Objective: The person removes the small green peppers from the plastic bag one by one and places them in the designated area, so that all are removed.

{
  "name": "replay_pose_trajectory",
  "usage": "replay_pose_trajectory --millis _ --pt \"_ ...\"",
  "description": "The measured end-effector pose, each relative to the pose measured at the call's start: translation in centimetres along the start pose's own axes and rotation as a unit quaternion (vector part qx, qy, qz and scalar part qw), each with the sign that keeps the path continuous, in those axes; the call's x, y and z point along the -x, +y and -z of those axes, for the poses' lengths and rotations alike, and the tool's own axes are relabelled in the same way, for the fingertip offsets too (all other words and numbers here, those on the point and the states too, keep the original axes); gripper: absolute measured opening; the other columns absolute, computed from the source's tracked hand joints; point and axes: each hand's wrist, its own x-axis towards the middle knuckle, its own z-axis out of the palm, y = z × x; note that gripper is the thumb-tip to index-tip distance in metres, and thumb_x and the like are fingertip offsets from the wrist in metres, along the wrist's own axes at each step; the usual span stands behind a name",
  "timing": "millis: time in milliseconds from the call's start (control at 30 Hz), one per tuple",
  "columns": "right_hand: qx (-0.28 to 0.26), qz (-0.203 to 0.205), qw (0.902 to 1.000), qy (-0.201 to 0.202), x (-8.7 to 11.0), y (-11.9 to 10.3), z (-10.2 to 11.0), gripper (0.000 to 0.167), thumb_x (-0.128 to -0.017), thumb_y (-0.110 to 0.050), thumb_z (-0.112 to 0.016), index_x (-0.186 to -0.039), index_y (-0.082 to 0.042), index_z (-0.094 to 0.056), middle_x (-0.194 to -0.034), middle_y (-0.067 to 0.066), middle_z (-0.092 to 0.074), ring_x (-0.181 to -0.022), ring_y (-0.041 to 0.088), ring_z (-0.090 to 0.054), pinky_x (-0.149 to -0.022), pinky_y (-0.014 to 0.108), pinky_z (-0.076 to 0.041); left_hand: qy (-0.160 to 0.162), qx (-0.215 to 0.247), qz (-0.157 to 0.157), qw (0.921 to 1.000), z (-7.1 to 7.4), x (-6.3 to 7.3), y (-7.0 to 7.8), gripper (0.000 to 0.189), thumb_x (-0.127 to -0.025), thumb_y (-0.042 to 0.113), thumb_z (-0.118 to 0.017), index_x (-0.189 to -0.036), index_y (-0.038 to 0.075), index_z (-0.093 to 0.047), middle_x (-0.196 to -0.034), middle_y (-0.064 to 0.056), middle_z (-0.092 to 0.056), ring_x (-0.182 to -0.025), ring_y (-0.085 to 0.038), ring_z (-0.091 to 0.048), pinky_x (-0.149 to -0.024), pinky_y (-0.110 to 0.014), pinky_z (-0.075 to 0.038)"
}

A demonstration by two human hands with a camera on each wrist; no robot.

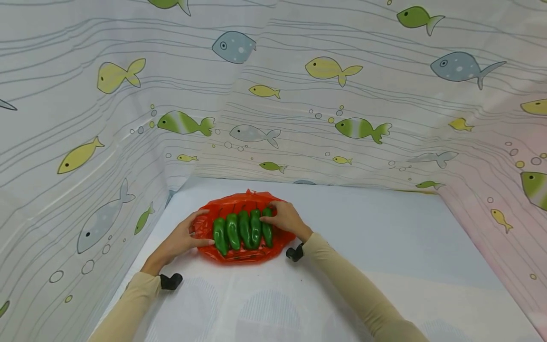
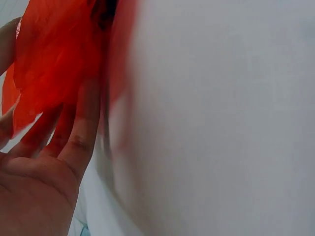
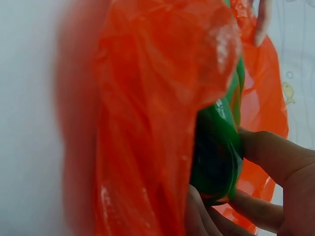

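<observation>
Several glossy green peppers (image 1: 232,231) lie side by side, stems away from me, on a red plastic bag (image 1: 239,257) spread out on the table. My right hand (image 1: 287,219) grips the rightmost pepper (image 1: 267,234) near its stem end. Up close in the right wrist view, thumb and fingers are around a green pepper (image 3: 216,157) beside the bag's raised edge. My left hand (image 1: 184,236) is at the bag's left side, its thumb beside the leftmost pepper (image 1: 220,236). In the left wrist view its fingers (image 2: 81,137) stretch out behind the thin red plastic (image 2: 59,54).
A white cloth (image 1: 239,304) with pale round prints covers the near side of the table (image 1: 363,223). Fish-patterned sheets (image 1: 295,114) stand up at the back and both sides. A black wrist device (image 1: 171,281) sits by the left wrist, and another (image 1: 294,253) by the right.
</observation>
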Motion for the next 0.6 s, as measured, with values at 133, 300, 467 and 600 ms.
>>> replay_pose_trajectory --millis 133,300,467,600 --pt "-0.017 -0.005 0.9998 -0.012 0.1 0.2 0.3 0.054 -0.089 -0.039 -0.081 -0.128 -0.003 -0.068 -0.119 0.010 -0.071 -0.110 0.025 -0.064 -0.098 0.041 -0.054 -0.005 -0.003 0.003 1.0000 0.0 -0.1 0.0 0.096 -0.082 0.025 -0.090 -0.159 0.026 -0.032 -0.159 -0.015 -0.036 -0.136 -0.043 -0.047 -0.107 -0.057 -0.047" --pt "-0.050 -0.019 0.9983 -0.020 0.2 0.7 0.3 0.056 -0.087 -0.041 -0.083 -0.129 -0.008 -0.067 -0.121 0.006 -0.069 -0.113 0.023 -0.061 -0.100 0.041 -0.052 -0.011 -0.011 0.001 0.9999 -0.1 0.0 0.0 0.098 -0.081 0.026 -0.090 -0.160 0.028 -0.031 -0.162 -0.015 -0.030 -0.140 -0.046 -0.041 -0.108 -0.061 -0.043" --pt "-0.093 -0.022 0.9952 -0.023 0.6 1.0 0.2 0.056 -0.085 -0.041 -0.084 -0.131 -0.014 -0.067 -0.126 0.003 -0.067 -0.121 0.022 -0.058 -0.105 0.042 -0.048 -0.013 -0.014 0.006 0.9998 -0.3 0.1 0.0 0.098 -0.081 0.026 -0.090 -0.160 0.027 -0.030 -0.162 -0.014 -0.030 -0.142 -0.047 -0.038 -0.109 -0.062 -0.042" --pt "-0.135 -0.023 0.9904 -0.021 0.8 1.1 0.4 0.058 -0.084 -0.038 -0.086 -0.134 -0.016 -0.066 -0.130 0.002 -0.065 -0.115 0.023 -0.060 -0.106 0.044 -0.047 -0.012 -0.013 0.006 0.9998 -0.3 0.1 0.1 0.098 -0.081 0.026 -0.090 -0.160 0.026 -0.030 -0.162 -0.015 -0.031 -0.142 -0.047 -0.037 -0.109 -0.062 -0.042"
